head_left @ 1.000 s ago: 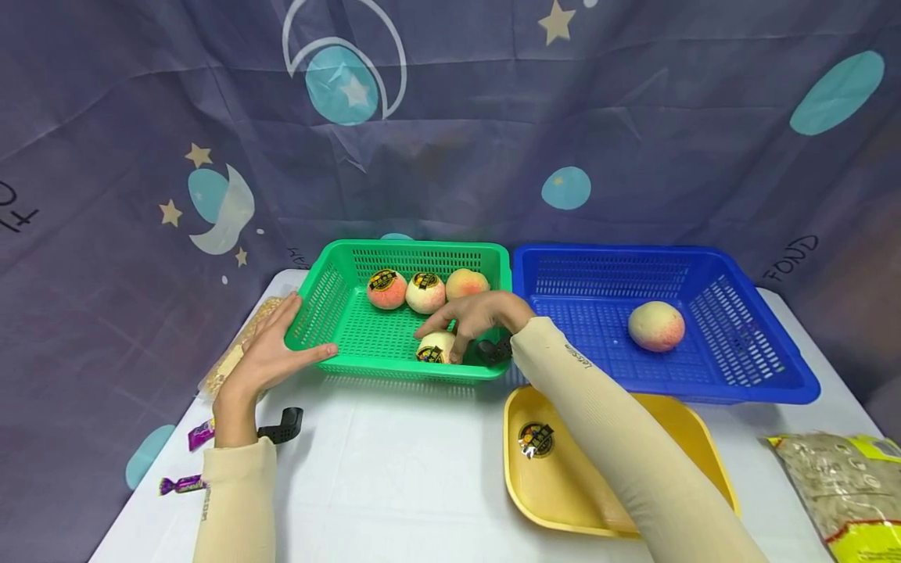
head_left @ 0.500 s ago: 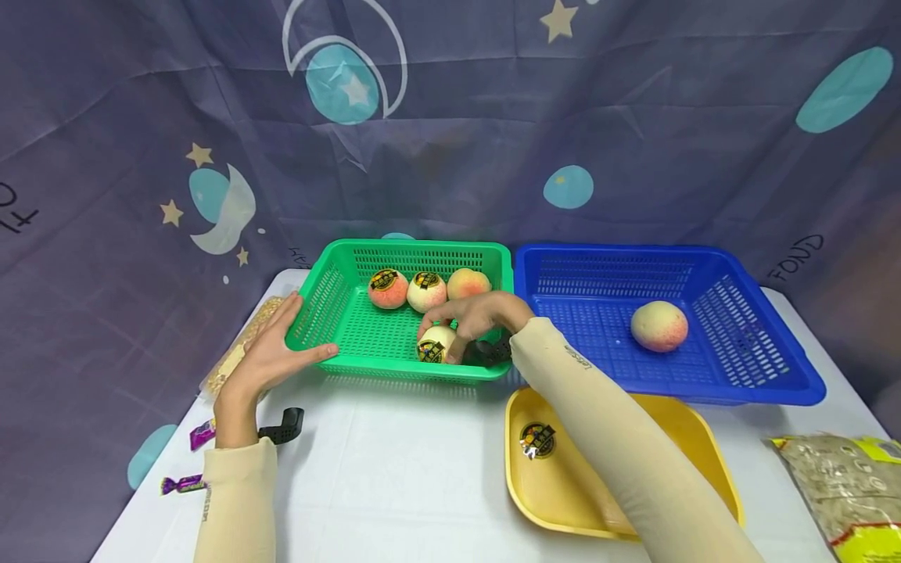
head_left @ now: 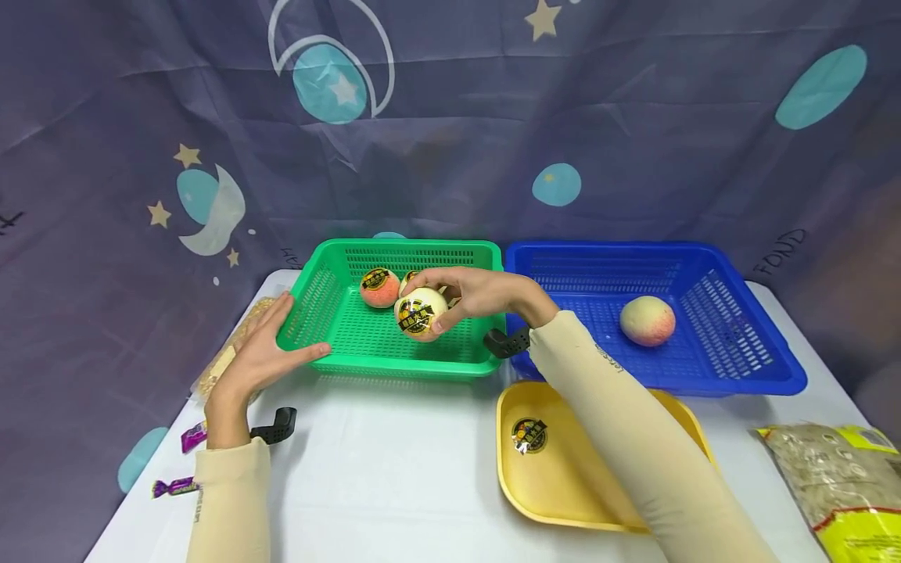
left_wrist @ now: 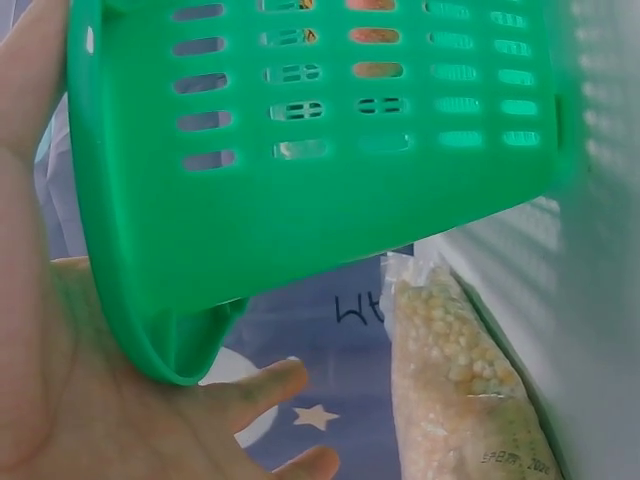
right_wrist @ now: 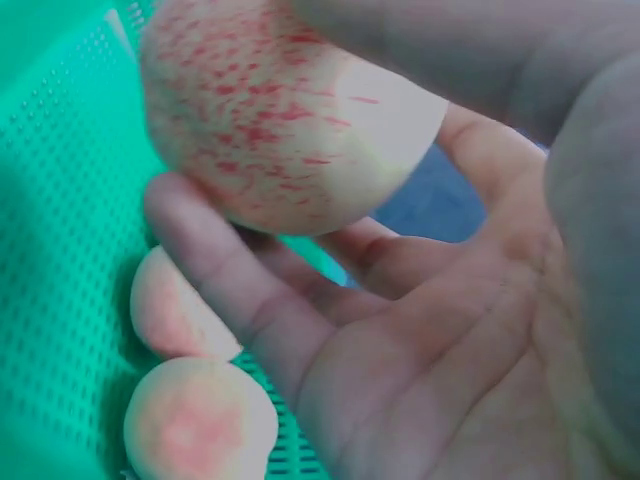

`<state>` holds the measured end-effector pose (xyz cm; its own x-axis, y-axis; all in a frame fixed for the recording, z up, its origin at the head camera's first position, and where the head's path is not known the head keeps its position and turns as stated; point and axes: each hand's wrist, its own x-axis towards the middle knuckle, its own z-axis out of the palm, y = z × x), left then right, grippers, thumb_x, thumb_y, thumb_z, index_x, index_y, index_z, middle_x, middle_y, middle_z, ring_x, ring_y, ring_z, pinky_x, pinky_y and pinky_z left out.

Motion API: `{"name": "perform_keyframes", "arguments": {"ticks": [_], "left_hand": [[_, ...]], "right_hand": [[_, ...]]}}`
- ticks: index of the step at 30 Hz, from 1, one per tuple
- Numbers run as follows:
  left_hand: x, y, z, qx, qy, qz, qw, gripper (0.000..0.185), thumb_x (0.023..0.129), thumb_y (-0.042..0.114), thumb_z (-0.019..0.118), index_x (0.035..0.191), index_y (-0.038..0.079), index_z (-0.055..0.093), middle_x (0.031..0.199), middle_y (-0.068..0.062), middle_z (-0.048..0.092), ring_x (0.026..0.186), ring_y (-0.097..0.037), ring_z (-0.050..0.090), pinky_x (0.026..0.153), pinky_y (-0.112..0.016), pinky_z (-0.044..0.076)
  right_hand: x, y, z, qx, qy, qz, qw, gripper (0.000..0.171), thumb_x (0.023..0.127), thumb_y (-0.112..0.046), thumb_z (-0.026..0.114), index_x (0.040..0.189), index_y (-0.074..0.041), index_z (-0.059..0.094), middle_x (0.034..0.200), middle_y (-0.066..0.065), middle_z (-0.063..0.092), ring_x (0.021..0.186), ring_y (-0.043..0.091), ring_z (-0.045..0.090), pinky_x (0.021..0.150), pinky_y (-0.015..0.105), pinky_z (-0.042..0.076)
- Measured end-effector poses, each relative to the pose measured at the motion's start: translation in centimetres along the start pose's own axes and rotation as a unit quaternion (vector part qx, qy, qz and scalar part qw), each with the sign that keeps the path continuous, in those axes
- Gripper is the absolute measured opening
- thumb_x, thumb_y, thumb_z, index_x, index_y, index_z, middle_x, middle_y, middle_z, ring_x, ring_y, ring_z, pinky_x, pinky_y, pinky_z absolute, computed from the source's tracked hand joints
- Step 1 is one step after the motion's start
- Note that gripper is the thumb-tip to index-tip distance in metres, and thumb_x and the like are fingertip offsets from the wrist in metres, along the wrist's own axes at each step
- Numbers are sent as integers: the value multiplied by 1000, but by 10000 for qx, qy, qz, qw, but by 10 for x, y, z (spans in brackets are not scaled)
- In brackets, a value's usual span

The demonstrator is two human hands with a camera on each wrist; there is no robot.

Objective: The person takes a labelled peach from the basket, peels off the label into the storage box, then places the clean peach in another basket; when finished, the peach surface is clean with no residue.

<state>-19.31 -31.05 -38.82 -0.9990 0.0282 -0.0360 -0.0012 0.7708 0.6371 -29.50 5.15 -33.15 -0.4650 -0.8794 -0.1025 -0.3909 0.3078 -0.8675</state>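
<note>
On the white table, my left hand lies flat against the green basket. My right hand grips a stickered peach, raised above the basket's floor.

perforated glossy plastic green basket

White table: green basket, blue basket, yellow tray, prob. grain bags, candies.
</note>
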Motion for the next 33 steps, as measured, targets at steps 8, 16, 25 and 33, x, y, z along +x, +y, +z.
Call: {"name": "perform_keyframes", "arguments": {"ticks": [8,16,25,33], "left_hand": [[-5,18,-2,185,150,507,9984,106,84,54,79,165,29,15,174,4,6,158,-42,-9,110,-84,5],[-12,57,8,87,113,1608,9869,95,81,41,86,160,35,33,170,2,24,159,-38,8,113,-80,10],[-20,80,28,-52,-119,2379,9712,91,74,38,92,153,32,47,161,2,41,151,-30,28,114,-71,25],[-28,87,31,-690,-707,2577,9612,66,82,27,87,141,28,60,143,4,59,130,-23,52,106,-53,44]], "right_hand": [[-28,-13,15,426,177,-494,9977,61,88,-4,77,143,-14,52,140,9,48,115,28,63,99,46,53],[-58,-23,37,612,257,-573,9961,62,89,-3,77,144,-14,51,135,7,57,116,27,61,94,43,58],[-88,-21,68,606,325,-493,9964,61,88,-7,79,142,-16,53,135,6,60,113,26,63,92,46,58],[-103,-14,89,347,177,-288,9988,61,87,-11,81,142,-21,55,134,4,60,104,21,65,86,36,59]]}}
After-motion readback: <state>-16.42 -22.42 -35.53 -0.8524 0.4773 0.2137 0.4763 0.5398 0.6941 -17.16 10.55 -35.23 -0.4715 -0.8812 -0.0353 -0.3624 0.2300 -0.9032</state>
